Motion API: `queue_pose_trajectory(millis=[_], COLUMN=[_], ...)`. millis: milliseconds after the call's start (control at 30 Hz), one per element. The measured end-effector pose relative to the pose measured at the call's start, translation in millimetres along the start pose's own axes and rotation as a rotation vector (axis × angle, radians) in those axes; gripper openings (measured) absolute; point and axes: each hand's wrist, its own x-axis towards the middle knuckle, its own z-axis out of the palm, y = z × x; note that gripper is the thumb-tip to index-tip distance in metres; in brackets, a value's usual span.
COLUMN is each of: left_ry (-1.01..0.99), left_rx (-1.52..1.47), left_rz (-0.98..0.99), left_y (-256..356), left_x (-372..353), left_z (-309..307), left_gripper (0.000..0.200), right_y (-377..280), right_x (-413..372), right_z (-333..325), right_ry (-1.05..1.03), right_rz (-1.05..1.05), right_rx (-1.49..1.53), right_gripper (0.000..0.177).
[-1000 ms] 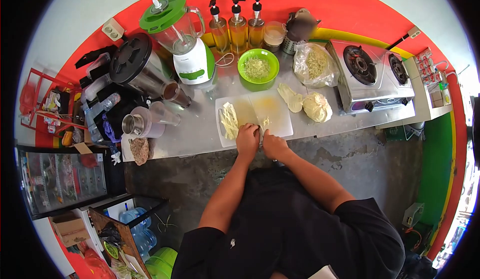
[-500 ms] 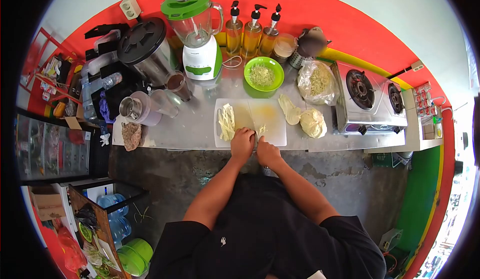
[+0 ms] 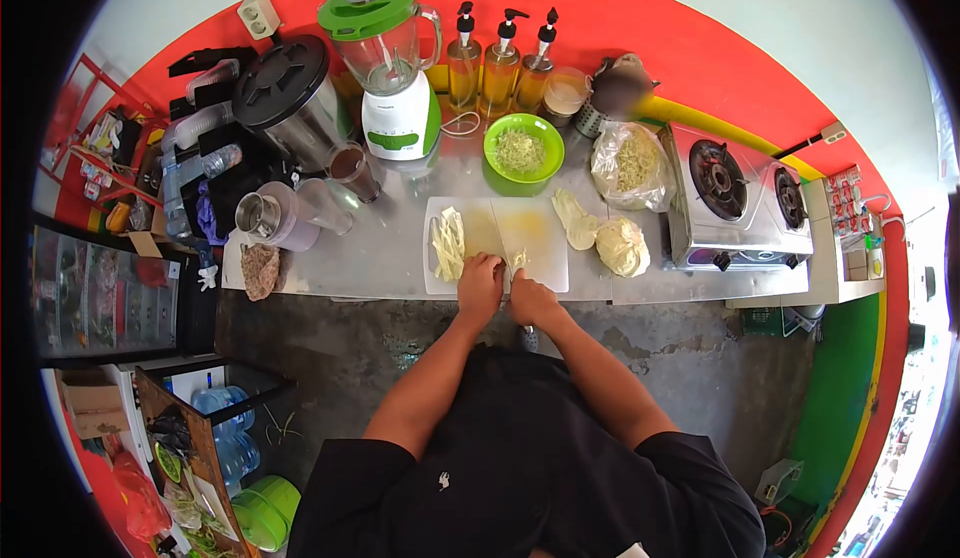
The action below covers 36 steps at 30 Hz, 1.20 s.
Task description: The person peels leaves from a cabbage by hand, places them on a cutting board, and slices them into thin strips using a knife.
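White and flat on the steel tabletop (image 3: 395, 238), the cutting board (image 3: 547, 270) holds the work: by the look of it, pale cabbage is being cut into fine shreds. The right hand (image 3: 533, 301) is closed around the handle of what looks like a knife (image 3: 506, 241), its blade seen almost edge-on and pointing away from the person. Beside it, the left hand (image 3: 481, 284) has its fingers curled down on the board; whether they pinch a piece or only steady it, I cannot tell.

The pale strips (image 3: 449, 248) lie on the board just left of that hand, with a few small shreds (image 3: 519, 258) near the blade, on its right. The cabbage head (image 3: 622, 249) and loose leaves (image 3: 572, 218) sit off the board to the right, and beyond the board a green bowl (image 3: 553, 154) holds more shreds.

For another cut, I judge the left fingertips need to stay tucked back while the feed is small and even, with the blade kept upright.

Compared with half a second ago, little differs: the whole view has slipped slightly sideways, while both hands remain close together at the board's near edge and the bowl keeps its place.
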Motion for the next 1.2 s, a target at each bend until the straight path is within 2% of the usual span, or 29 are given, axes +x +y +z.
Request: queue_pose_trajectory(millis=[167,300,667,867,933,1033,1200], left_ry=[-0.046,-0.018,0.019,0.049,0.055,0.09,0.148], left_rx=[-0.023,0.003,0.045,0.054,0.056,0.048,0.046], left_rz=[-0.024,-0.02,0.021,0.011,0.001,-0.016,-0.047], left_y=[3.3,-0.9,11.1,14.3,19.5,20.3,23.8], left_x=[0.1,-0.4,-3.3,-3.3,-3.1,-7.5,-11.6], left_z=[-7.5,-2.0,1.0,8.3,7.5,14.3,18.1], left_gripper=[0.009,0.009,0.006,0.006,0.006,0.007,0.007], right_y=[0.1,1.5,58.3,85.3,91.6,96.6,95.0], right_x=[-3.6,-1.5,-14.0,-15.7,-18.7,-21.1,-20.5], right_z=[7.2,18.5,13.8,11.5,7.5,5.5,14.4], right_ry=[-0.009,0.045,0.15,0.175,0.208,0.253,0.271], right_rz=[-0.069,-0.036,0.017,-0.043,-0.159,-0.19,-0.204], right_rx=[0.003,0.129,0.269,0.252,0.246,0.108,0.146], right_gripper=[0.043,0.043,0.039,0.039,0.039,0.036,0.036])
